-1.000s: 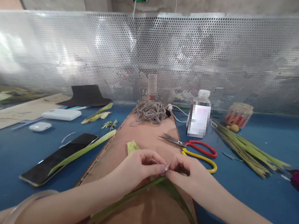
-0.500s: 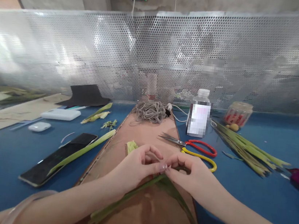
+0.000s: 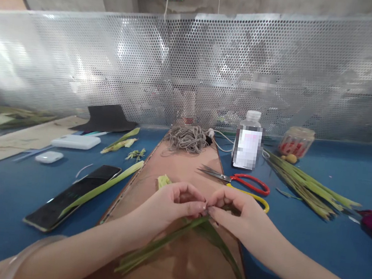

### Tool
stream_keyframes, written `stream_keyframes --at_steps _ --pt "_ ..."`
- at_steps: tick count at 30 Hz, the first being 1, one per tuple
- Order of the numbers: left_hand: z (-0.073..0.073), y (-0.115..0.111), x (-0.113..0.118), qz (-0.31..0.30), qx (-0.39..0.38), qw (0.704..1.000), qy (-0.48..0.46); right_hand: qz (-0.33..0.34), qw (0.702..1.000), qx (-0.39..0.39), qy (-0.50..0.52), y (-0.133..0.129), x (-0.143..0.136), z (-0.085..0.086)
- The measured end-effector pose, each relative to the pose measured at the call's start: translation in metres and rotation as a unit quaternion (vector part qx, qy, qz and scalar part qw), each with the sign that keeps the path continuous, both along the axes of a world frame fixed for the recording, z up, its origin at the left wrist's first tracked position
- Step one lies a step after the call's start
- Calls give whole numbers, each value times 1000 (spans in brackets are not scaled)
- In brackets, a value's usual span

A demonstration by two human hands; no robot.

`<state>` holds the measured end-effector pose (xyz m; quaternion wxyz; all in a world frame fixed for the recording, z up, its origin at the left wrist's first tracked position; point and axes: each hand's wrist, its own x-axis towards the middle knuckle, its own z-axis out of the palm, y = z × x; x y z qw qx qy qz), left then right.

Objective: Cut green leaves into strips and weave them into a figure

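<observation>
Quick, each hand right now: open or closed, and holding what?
Left hand: closed, fingertips pinched at the green leaf strips.
Right hand: closed, pinched at the same strips, fingertips meeting the left's.

Two hands, one phone, one pair of scissors, one bottle, one jar

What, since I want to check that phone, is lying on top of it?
A green leaf strip lies over the phone, reaching past its edge; the surface directly beneath is covered.
</observation>
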<state>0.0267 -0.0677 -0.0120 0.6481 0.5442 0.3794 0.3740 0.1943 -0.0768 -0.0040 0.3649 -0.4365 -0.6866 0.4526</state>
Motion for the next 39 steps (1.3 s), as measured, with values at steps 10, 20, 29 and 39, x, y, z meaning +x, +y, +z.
stream_keyframes --at_steps 10,20,29,39 --pt "7 -3 0 5 -3 999 33 -36 999 -9 -7 -1 1 3" --pt "1 -1 -3 3 94 990 107 -78 996 -30 21 -1 2 5" --pt "7 -7 -3 31 206 960 184 -90 995 -15 25 1 3 5" --pt "7 -17 -5 67 355 903 233 -101 995 12 -8 2 4 4"
